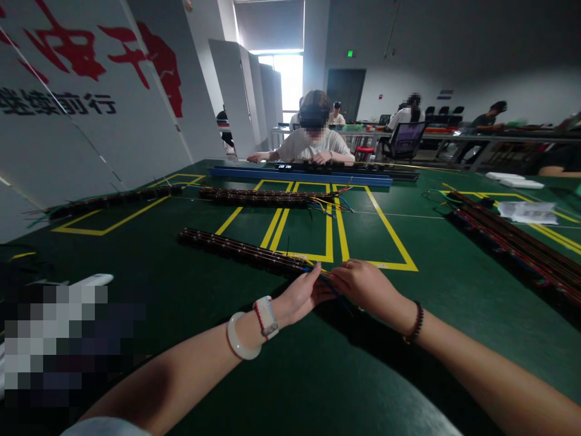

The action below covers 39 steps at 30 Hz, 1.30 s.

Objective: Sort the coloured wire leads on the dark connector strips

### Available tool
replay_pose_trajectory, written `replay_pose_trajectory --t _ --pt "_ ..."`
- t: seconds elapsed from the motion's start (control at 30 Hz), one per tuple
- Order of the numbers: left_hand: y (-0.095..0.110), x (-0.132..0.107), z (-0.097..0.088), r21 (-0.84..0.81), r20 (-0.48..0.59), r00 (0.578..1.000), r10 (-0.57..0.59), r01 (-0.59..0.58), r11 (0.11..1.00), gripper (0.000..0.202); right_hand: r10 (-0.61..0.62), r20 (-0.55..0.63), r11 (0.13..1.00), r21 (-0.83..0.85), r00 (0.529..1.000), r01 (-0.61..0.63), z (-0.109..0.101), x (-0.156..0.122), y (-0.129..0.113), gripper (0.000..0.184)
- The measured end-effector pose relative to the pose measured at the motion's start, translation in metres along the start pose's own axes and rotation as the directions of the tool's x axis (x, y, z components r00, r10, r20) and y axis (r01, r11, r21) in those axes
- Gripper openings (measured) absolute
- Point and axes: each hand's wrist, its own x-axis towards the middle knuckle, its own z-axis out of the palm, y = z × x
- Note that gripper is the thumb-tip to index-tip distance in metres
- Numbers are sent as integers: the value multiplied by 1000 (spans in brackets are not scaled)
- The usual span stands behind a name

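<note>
A long bundle of dark strips lies slanting on the green table, its wired end towards me. Yellow and blue wires come out of that end between my hands. My left hand is closed around the wires, thumb on top and fingers beneath. Close beside it, my right hand pinches the same wires with bent fingers. A dark blue wire end hangs below the hands. The fingertips partly hide one another, so the exact grip is unclear.
Behind lies another wired bundle, with more at left and right. Yellow tape marks the green table. A blue rail runs along the far edge, where a person sits. White packets lie right.
</note>
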Motion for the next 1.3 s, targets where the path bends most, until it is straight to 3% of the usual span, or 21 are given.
replay_pose_trajectory --t 0.1,0.2,0.3,0.4,0.5,0.57,0.83,1.07,1.17,1.3 --pt "1 0 0 -18 -35 999 -16 15 1000 20 -174 -24 964 -207 985 165 6 -5 -16 11" --pt "2 -1 3 -24 -92 995 -29 27 999 13 -217 -51 942 -272 975 196 6 -6 -27 13" --pt "3 -2 5 -49 -110 994 -19 14 999 12 -126 -116 982 -153 985 108 -3 -5 -26 10" --pt "3 -2 5 -40 -106 994 -6 1 999 16 53 -138 999 4 989 -53 -12 -4 -15 14" --pt "2 -3 5 5 -86 996 5 -5 1000 18 227 18 961 159 974 -227 -11 -3 -1 23" --pt "2 -3 5 13 -68 998 5 -4 1000 19 259 161 924 246 952 -293 -5 -3 6 31" --pt "8 -8 11 37 -68 997 -22 25 999 22 145 415 791 497 898 -357 0 -1 11 46" --pt "9 -5 4 55 41 997 -66 63 996 26 -22 509 619 683 861 -388 8 1 11 45" --pt "7 -2 0 51 64 996 -64 61 997 24 -16 432 680 666 902 -307 6 -1 7 30" --pt "5 -1 -2 62 31 998 -59 57 996 21 103 210 924 343 972 -172 -8 -8 -7 24"
